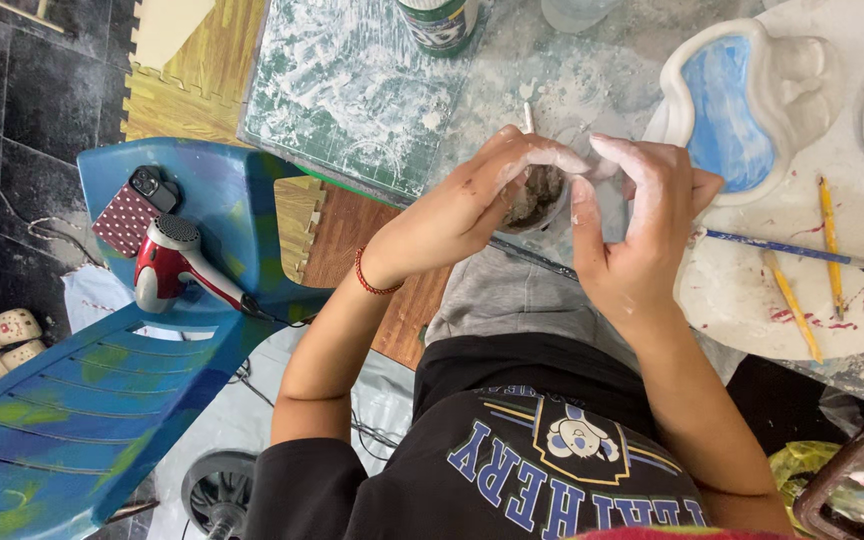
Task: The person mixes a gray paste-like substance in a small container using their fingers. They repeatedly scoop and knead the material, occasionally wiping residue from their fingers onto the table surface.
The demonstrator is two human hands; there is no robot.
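Holding a small clear cup of grey-brown paste between both hands, I see my left hand wrapped around its near side, fingers curled tight on it. My right hand, dusted white, pinches the cup's rim. It hovers above my lap at the edge of the plaster-smeared table, near a blue-painted mould.
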